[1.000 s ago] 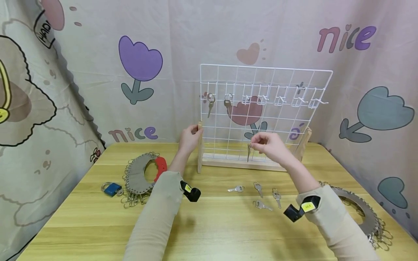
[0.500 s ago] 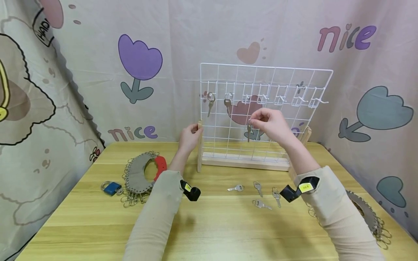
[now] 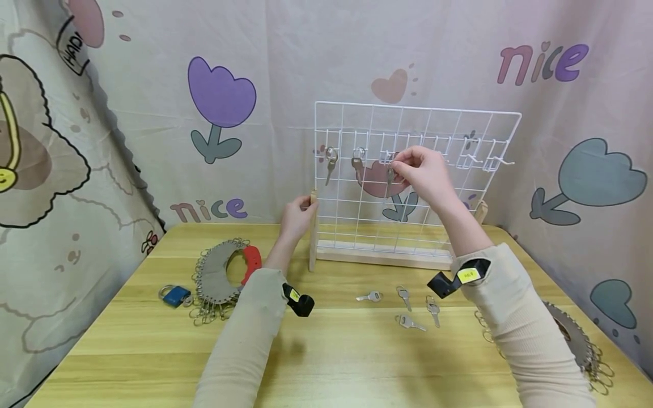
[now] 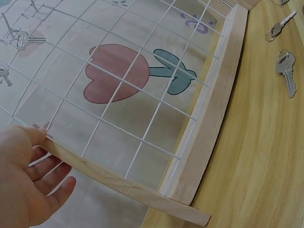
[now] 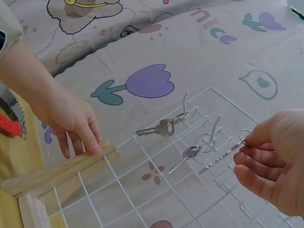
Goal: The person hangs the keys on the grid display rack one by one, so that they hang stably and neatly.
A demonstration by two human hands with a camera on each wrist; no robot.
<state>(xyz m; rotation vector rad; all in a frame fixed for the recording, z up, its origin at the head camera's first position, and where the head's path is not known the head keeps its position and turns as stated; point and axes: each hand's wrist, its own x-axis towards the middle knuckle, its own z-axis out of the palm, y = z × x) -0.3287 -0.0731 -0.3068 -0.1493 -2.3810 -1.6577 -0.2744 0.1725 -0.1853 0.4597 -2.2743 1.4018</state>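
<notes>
A white wire grid rack [image 3: 398, 107] stands on a wooden base [image 3: 382, 256]. My left hand [image 3: 297, 218] holds the top of its left wooden post [image 4: 118, 180], thumb on one side and fingers on the other. Up at the grid, my right hand [image 3: 425, 173] pinches the small ring of a silver key [image 5: 221, 156], which hangs down close to the third hook from the left. Two keys hang by their rings on the first hook [image 3: 331, 161] and second hook [image 3: 359, 153]. Hooks farther right, such as the end hook [image 3: 495, 163], bear no key; the right hand covers some of them.
Several loose keys [image 3: 404, 297] lie on the table before the rack. At left are a blue padlock [image 3: 176, 296] and a grey ring-shaped plate [image 3: 214, 277] edged with wire loops, with a red section. A similar grey plate [image 3: 571, 328] lies right, partly under the sleeve.
My right hand has risen with the key from low before the grid to the hook row. The left hand has stayed on the post.
</notes>
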